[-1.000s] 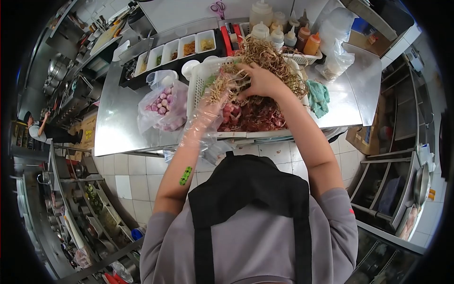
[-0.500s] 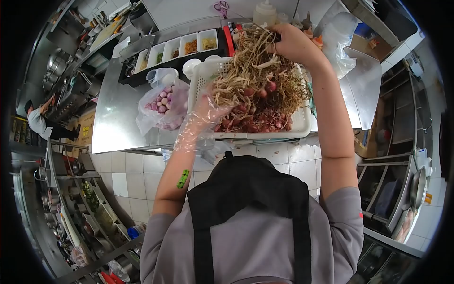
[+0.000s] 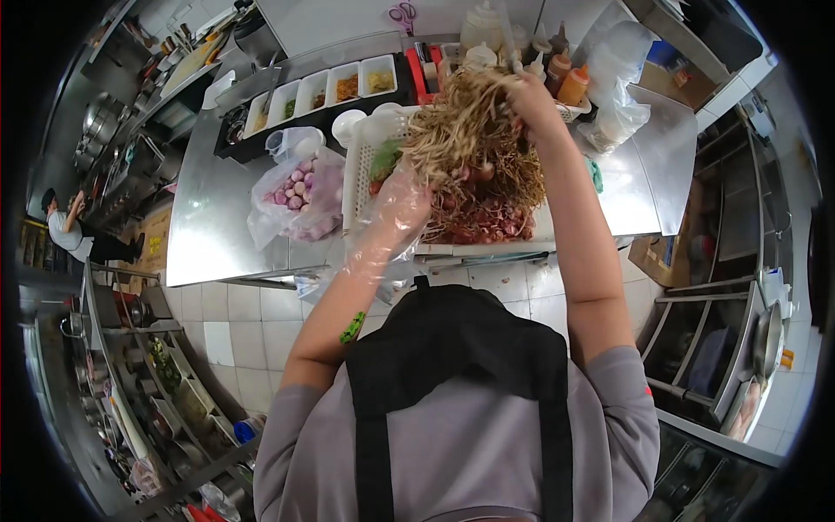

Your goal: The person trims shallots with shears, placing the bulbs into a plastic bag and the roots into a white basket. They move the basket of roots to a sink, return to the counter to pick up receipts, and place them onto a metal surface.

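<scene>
My right hand (image 3: 532,106) is closed on the dry, straw-coloured stalks of a large bunch of shallots (image 3: 470,113), holding it up at its right side. A clear plastic glove covers my left hand (image 3: 404,207), whose fingers close against the bunch's lower left edge, partly hidden by stalks. Reddish shallot bulbs and stringy roots hang beneath the stalks. Loose red shallots (image 3: 487,228) lie under the bunch in a white perforated basket (image 3: 355,178). Left of the basket, a clear plastic bag (image 3: 326,196) holds peeled purple-white shallots (image 3: 294,190).
Behind the basket, a black rack (image 3: 329,111) holds white tubs of chopped ingredients. Squeeze bottles, including an orange one (image 3: 573,85), stand at the back right beside a plastic bag (image 3: 616,117). Pink scissors (image 3: 402,16) hang on the wall. Another person (image 3: 68,228) stands far left.
My right hand has come down and left with the stalks, uncovering the squeeze bottles behind. My left hand has shifted right, closer against the bunch.
</scene>
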Demonstrator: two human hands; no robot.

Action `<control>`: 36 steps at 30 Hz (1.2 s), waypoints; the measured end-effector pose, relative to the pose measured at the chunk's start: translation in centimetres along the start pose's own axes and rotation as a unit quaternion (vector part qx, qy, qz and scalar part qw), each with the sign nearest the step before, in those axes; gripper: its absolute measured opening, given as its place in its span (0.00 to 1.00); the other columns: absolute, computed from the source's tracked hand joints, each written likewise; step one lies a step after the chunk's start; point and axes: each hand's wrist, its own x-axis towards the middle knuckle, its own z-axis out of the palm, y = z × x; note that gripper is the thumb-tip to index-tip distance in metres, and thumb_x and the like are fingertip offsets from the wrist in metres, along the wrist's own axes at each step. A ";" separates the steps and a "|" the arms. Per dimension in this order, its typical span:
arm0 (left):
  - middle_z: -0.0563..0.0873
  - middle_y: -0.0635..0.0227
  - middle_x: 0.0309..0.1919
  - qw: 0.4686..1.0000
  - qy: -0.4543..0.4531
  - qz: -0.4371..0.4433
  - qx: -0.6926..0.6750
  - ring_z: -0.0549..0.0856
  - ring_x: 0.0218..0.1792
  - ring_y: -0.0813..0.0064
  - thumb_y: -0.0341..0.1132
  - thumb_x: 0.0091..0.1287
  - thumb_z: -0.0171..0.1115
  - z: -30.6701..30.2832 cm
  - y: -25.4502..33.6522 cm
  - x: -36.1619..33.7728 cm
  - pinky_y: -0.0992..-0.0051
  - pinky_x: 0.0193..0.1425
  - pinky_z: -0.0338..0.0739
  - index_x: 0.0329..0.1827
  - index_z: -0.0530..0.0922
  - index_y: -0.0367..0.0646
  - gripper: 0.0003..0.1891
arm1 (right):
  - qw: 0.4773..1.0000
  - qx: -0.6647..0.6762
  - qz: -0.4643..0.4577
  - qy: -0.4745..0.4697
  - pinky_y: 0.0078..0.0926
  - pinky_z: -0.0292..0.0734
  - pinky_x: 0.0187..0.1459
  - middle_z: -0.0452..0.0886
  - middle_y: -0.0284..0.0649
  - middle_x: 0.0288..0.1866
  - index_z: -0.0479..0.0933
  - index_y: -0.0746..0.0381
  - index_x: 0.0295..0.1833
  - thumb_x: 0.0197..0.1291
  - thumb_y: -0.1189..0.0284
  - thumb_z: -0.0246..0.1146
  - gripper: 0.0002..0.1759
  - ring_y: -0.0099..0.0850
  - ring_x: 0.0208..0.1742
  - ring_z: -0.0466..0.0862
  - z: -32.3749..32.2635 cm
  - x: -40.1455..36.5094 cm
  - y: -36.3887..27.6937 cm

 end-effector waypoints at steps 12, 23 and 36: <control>0.79 0.52 0.44 0.996 0.039 0.081 -0.011 0.80 0.44 0.54 0.37 0.59 0.63 -2.4 4.0 1.2 0.64 0.48 0.74 0.51 0.73 0.37 0.19 | 0.969 0.245 -0.024 0.025 0.20 0.67 0.16 0.75 0.31 0.28 0.77 0.65 0.46 0.60 0.74 0.54 0.11 0.20 0.17 0.69 -1.4 2.0 0.0; 0.81 0.62 0.33 0.957 -0.023 0.084 -0.277 0.81 0.30 0.72 0.28 0.63 0.56 3.4 2.3 3.1 0.75 0.34 0.77 0.48 0.73 0.35 0.11 | 0.942 0.332 -0.013 0.046 0.19 0.63 0.13 0.72 0.31 0.26 0.72 0.61 0.45 0.62 0.72 0.54 0.07 0.19 0.18 0.70 0.9 -1.7 0.1; 0.81 0.65 0.32 0.934 -0.237 -0.062 -0.259 0.83 0.29 0.75 0.32 0.66 0.49 0.0 3.1 2.5 0.75 0.34 0.77 0.45 0.73 0.33 0.11 | 0.778 0.613 -0.002 -0.138 0.36 0.82 0.44 0.77 0.44 0.49 0.68 0.64 0.57 0.65 0.57 0.51 0.24 0.35 0.45 0.81 3.7 1.0 9.1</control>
